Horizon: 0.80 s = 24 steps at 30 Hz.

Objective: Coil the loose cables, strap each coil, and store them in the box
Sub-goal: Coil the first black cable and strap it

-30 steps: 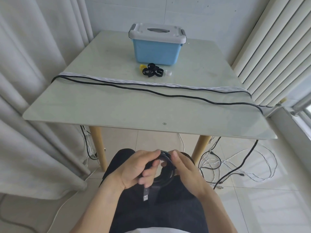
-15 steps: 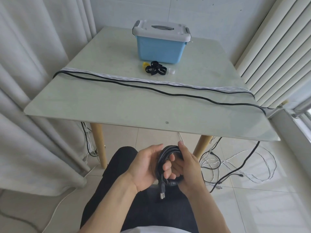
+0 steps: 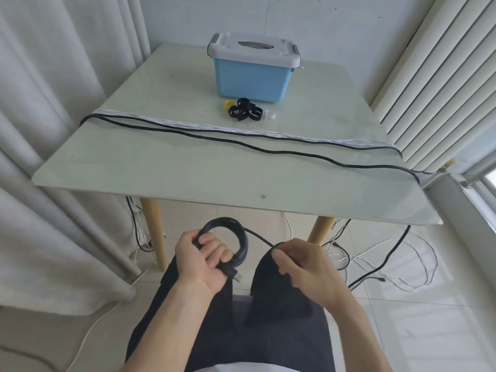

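My right hand (image 3: 303, 267) has swung away from the coil (image 3: 228, 245) gripped in my left hand (image 3: 201, 260) over my lap, pinching the loose cable (image 3: 259, 238) taut — another loop coming, I'd say, before straps (image 3: 244, 111) and box (image 3: 253, 67).

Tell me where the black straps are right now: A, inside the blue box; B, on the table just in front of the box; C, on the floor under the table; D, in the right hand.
B: the straps lie in a small pile on the table, just in front of the box, whose lid is on; the right hand pinches only the cable.
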Each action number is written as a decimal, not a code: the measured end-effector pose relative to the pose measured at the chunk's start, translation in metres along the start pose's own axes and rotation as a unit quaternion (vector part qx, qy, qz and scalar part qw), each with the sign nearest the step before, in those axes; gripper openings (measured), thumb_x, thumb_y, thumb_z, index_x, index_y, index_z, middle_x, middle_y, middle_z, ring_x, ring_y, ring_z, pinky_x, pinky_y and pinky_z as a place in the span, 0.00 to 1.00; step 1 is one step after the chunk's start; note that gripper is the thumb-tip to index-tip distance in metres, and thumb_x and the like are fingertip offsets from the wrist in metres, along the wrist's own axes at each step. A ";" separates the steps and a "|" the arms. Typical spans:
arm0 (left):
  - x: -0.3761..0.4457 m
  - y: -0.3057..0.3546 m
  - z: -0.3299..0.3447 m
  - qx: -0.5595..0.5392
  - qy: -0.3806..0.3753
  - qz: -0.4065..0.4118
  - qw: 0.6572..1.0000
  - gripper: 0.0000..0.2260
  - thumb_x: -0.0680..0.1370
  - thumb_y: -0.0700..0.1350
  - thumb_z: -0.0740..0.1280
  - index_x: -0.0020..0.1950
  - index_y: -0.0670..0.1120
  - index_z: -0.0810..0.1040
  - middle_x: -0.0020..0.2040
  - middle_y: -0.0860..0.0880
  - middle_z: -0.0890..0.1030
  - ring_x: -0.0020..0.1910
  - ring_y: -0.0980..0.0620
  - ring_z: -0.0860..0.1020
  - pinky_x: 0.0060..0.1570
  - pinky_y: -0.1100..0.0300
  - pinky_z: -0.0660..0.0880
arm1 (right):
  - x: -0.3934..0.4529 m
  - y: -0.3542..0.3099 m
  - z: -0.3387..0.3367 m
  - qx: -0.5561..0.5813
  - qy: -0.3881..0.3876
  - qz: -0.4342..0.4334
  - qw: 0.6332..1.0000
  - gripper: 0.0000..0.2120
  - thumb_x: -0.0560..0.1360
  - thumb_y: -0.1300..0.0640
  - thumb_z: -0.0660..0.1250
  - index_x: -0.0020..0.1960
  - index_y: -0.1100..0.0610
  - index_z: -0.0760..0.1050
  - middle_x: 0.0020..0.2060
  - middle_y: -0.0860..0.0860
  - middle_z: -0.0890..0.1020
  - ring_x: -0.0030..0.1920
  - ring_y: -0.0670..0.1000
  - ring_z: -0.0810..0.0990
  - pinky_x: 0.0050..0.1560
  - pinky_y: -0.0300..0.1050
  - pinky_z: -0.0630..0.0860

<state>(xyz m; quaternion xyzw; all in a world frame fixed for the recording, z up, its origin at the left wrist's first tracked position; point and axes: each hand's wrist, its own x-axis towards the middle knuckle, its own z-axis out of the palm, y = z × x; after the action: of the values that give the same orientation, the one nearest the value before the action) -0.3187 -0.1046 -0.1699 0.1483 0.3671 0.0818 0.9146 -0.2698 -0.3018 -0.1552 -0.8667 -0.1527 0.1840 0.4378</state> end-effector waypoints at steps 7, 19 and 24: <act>0.017 0.023 -0.015 -0.171 0.068 0.090 0.979 0.14 0.81 0.48 0.50 0.37 0.47 0.65 0.27 0.51 0.65 0.23 0.52 0.62 0.34 0.57 0.64 | -0.010 0.005 -0.010 -0.127 -0.145 0.014 0.981 0.05 0.76 0.56 0.65 0.49 0.48 0.77 0.29 0.41 0.82 0.32 0.45 0.80 0.37 0.35 0.75; 0.010 0.001 -0.018 0.561 -0.207 0.013 0.801 0.07 0.83 0.40 0.63 0.54 0.36 0.75 0.39 0.47 0.80 0.38 0.51 0.78 0.45 0.56 0.75 | -0.016 -0.012 0.014 -0.057 -0.077 -0.110 0.989 0.10 0.75 0.58 0.64 0.53 0.48 0.80 0.40 0.48 0.84 0.42 0.50 0.82 0.45 0.43 0.78; 0.000 -0.005 -0.014 0.548 -0.347 -0.115 0.752 0.17 0.83 0.51 0.58 0.56 0.35 0.72 0.40 0.43 0.77 0.37 0.45 0.74 0.50 0.46 0.71 | -0.015 -0.008 0.009 -0.007 0.015 -0.113 0.993 0.08 0.75 0.58 0.73 0.49 0.48 0.77 0.41 0.43 0.85 0.38 0.47 0.81 0.39 0.34 0.74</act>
<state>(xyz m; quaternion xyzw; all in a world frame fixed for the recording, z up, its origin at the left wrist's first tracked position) -0.3285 -0.1062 -0.1808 0.5987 0.0204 -0.2966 0.7437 -0.2881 -0.2975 -0.1508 -0.8495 -0.2446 0.1192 0.4520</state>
